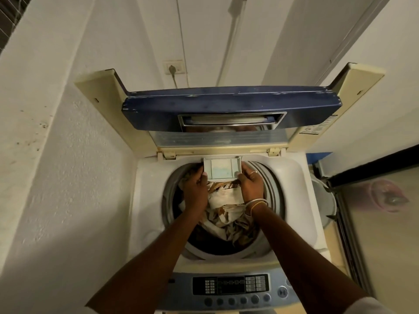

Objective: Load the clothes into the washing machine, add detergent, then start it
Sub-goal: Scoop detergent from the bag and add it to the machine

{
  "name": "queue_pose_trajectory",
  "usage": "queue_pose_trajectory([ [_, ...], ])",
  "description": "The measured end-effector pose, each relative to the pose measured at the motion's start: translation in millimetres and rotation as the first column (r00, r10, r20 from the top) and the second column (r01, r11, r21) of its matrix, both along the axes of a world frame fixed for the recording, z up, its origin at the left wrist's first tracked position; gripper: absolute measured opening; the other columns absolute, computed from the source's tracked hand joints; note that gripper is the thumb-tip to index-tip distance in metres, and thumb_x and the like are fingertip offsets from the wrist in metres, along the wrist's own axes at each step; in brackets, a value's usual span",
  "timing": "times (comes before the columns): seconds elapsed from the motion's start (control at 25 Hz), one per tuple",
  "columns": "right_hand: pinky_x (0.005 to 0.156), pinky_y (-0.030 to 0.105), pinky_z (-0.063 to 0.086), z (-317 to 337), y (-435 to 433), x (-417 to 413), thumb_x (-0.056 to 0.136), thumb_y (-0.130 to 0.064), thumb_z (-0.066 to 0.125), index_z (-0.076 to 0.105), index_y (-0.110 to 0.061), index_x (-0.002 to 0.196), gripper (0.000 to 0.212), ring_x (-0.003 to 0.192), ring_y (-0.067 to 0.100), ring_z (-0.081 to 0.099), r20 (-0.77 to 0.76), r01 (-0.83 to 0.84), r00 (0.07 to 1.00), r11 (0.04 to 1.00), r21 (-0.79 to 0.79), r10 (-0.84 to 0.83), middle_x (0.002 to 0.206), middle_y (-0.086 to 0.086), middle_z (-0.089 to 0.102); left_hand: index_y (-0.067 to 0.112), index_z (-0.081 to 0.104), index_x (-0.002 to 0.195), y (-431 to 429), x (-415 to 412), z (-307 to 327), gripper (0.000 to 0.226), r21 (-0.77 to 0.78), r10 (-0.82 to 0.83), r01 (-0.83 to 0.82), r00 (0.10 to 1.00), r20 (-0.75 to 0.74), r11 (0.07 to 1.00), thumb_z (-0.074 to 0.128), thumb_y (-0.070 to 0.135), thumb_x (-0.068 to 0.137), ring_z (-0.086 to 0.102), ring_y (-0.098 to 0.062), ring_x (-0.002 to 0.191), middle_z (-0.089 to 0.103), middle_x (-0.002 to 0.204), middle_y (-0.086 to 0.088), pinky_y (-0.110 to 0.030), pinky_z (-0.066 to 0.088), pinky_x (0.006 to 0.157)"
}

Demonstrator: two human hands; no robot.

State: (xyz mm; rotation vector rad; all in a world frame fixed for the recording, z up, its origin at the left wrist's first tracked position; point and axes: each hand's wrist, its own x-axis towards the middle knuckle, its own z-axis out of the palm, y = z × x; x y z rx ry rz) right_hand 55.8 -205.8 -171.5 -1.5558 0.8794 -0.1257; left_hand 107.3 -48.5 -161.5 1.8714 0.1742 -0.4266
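Top-loading washing machine [297, 177] with lid [226, 103] raised and clothes [226, 207] heaped in the drum. The left hand [195, 188] and right hand [250, 184] each grip one side of the detergent drawer [222, 169], which juts from the rear rim over the laundry. A pale blue tint lies on its floor — powder or residue, unclear. Risks: an uneven push could skew the drawer and jam it in its slot; tilting it forward would spill its contents onto the fabric — before any button on the control panel [231, 285] is pressed.
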Motion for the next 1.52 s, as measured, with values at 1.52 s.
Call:
queue_pose_trajectory([
  [1.52,0.090,0.058,0.053,14,-8,5,0.079,-0.014,0.062,0.076,-0.011,0.101,0.026,0.089,0.023,0.066,0.056,0.013,0.998,0.991,0.132,-0.020,0.096,0.010,0.074,0.022,0.069,0.124,6,19,8,0.040,-0.049,-0.036,0.029,0.989,-0.145,0.998,0.051,0.043,0.095,0.068,-0.019,0.104,0.072,0.114,0.000,-0.047,0.054,0.097],
])
